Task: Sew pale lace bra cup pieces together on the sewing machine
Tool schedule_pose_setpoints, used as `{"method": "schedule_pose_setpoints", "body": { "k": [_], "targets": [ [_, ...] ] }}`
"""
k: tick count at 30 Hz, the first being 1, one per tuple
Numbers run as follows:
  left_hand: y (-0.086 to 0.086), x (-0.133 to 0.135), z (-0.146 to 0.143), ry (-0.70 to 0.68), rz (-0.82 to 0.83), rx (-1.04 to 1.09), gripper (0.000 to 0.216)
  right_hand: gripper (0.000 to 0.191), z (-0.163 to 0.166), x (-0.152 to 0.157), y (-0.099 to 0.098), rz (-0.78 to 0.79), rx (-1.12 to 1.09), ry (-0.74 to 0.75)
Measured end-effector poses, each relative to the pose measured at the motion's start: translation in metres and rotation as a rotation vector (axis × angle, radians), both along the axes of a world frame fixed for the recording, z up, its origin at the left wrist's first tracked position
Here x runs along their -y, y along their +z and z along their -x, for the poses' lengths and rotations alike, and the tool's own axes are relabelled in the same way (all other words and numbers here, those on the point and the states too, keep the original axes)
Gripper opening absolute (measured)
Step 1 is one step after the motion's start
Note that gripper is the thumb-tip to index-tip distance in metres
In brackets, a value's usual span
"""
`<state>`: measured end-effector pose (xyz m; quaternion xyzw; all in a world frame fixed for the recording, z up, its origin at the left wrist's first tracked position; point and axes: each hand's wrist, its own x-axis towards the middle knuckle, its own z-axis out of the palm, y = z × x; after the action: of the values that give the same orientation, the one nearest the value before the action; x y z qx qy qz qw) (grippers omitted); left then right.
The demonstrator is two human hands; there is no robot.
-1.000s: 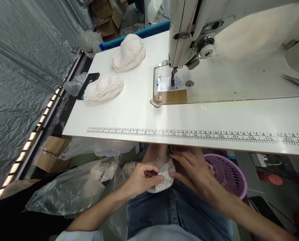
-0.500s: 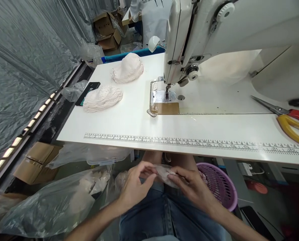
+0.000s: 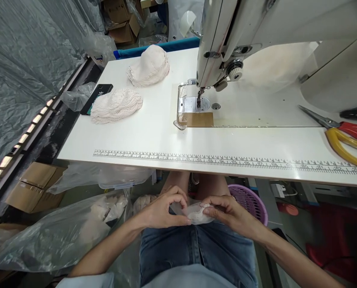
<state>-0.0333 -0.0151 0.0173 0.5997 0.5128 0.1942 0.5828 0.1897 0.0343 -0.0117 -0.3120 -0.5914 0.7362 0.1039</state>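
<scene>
Over my lap, below the table edge, both hands hold a small sheer white fabric piece (image 3: pixel 197 216) with a lacy-looking edge. My left hand (image 3: pixel 168 208) pinches its left end between thumb and fingers. My right hand (image 3: pixel 228 213) grips the right end, thumb on top. On the white sewing table (image 3: pixel 142 140) lie two stacks of pale pink lace-edged pieces: a rounded stack (image 3: pixel 150 66) at the back and a flatter stack (image 3: pixel 116 106) in front of it. The sewing machine (image 3: pixel 217 60) stands beyond my hands, with nothing visible under its needle.
Scissors (image 3: pixel 337 130) with red and yellow handles lie at the table's right. A dark flat packet (image 3: pixel 96 98) sits partly under the front stack. A purple basket (image 3: pixel 250 202) stands beside my right leg. Clear plastic bags (image 3: pixel 55 236) and a cardboard box (image 3: pixel 34 186) are at lower left.
The view has tilted downward, so the table appears higher. My hands have spread slightly apart, and more of the fabric's lacy edge shows between them.
</scene>
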Motion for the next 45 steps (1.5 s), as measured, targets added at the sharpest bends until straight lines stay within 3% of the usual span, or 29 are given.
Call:
{"method": "schedule_pose_setpoints", "body": {
  "k": [5, 15, 20, 29, 34, 39, 45],
  "targets": [
    [-0.001, 0.000, -0.004, 0.016, 0.201, 0.044, 0.032, 0.032, 0.001, -0.001, -0.003, 0.049, -0.007, 0.013],
    [-0.014, 0.004, -0.016, 0.150, 0.102, 0.014, 0.015, 0.037, 0.002, -0.001, -0.005, 0.035, 0.029, 0.016],
    [-0.013, 0.000, -0.015, 0.097, 0.189, 0.079, 0.015, 0.029, 0.000, -0.001, -0.008, 0.064, -0.017, 0.085],
    [-0.012, 0.000, -0.009, 0.042, 0.275, 0.137, 0.018, 0.026, 0.003, -0.005, -0.008, 0.180, -0.029, 0.080],
    [-0.011, 0.000, -0.011, 0.017, 0.309, 0.065, 0.020, 0.025, 0.006, -0.006, -0.005, 0.194, -0.041, 0.156],
    [-0.012, 0.000, -0.007, -0.002, 0.309, 0.009, 0.025, 0.023, 0.009, -0.005, -0.011, 0.142, -0.043, 0.133],
    [-0.013, 0.003, 0.008, -0.057, 0.386, 0.027, 0.029, 0.025, -0.001, -0.013, -0.019, 0.204, -0.040, 0.148]
  ]
}}
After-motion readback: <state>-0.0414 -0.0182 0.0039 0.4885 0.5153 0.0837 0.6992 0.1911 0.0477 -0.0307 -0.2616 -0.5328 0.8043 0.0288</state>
